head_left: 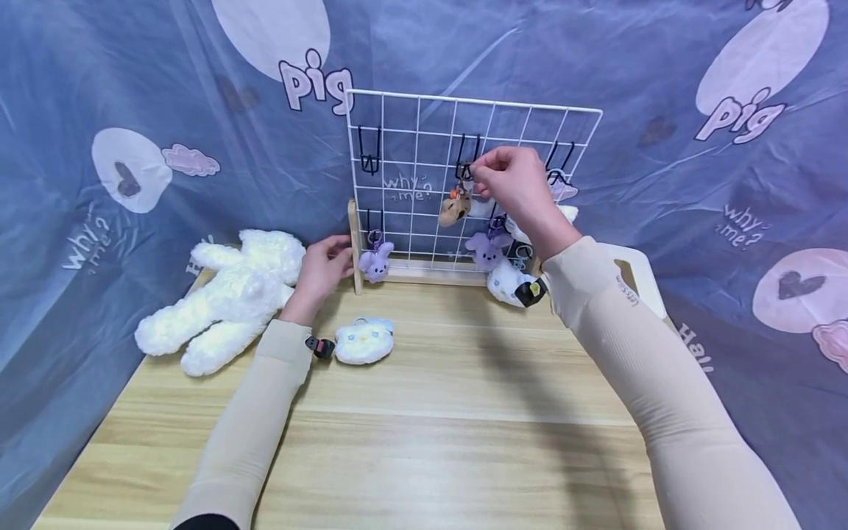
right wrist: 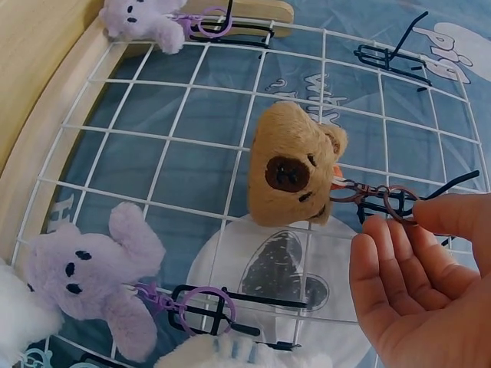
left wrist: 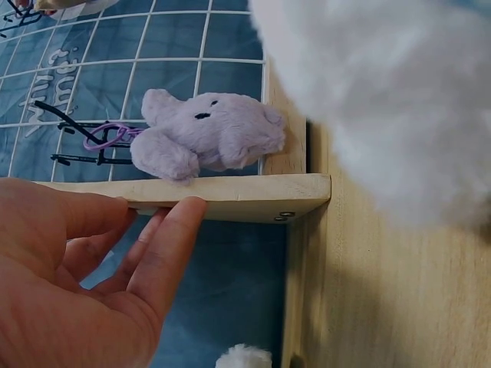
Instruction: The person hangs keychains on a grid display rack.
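My right hand (head_left: 513, 180) pinches the ring (right wrist: 402, 205) of a tan capybara plush keychain (right wrist: 288, 165), which hangs below the fingers. The ring is right at a black hook (right wrist: 453, 188) in the grid's middle; whether it sits over the hook, I cannot tell. Fairly straight fingers of my left hand (head_left: 321, 272) touch the wooden side post (left wrist: 230, 192) of the white wire grid rack (head_left: 433, 151). Just inside that post hangs a purple bunny keychain (left wrist: 211, 130). Another purple bunny keychain (right wrist: 84, 268) hangs lower on the right half.
A white fluffy plush (head_left: 232, 294) lies at the left. On the table before the rack lies a white plush pouch (head_left: 364, 342). A white plush with a black piece (head_left: 506, 283) hangs low at the right, near a white board (head_left: 639, 276). Other hooks (head_left: 371, 158) project from the grid.
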Action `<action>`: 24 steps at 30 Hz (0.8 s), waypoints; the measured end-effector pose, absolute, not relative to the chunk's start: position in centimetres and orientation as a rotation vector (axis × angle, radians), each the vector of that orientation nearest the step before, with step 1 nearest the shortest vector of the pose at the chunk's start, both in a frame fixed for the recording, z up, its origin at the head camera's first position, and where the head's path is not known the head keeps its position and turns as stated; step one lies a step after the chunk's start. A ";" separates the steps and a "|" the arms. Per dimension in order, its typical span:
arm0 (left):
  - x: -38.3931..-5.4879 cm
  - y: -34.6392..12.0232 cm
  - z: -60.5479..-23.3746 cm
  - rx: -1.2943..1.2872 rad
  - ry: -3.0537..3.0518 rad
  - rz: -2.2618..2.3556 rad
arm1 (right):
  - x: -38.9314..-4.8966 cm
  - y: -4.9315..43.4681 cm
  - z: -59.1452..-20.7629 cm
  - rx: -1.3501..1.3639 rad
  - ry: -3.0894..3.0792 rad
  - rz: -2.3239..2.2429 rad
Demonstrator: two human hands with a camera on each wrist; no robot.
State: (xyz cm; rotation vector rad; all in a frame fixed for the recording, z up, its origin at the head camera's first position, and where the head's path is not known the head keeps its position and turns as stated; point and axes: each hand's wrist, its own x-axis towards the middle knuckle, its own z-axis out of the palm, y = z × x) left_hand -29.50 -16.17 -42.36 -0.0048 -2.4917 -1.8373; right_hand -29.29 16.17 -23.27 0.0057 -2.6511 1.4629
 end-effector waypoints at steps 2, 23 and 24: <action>-29.5 -16.2 -42.3 -0.003 -2.489 -1.842 | -29.3 16.1 -23.2 -0.006 -2.651 1.465; -29.4 -16.2 -42.3 -0.006 -2.509 -1.820 | -29.4 16.3 -23.5 0.016 -2.625 1.466; -29.4 -16.2 -42.4 -0.005 -2.511 -1.818 | -29.3 16.3 -23.5 0.019 -2.624 1.466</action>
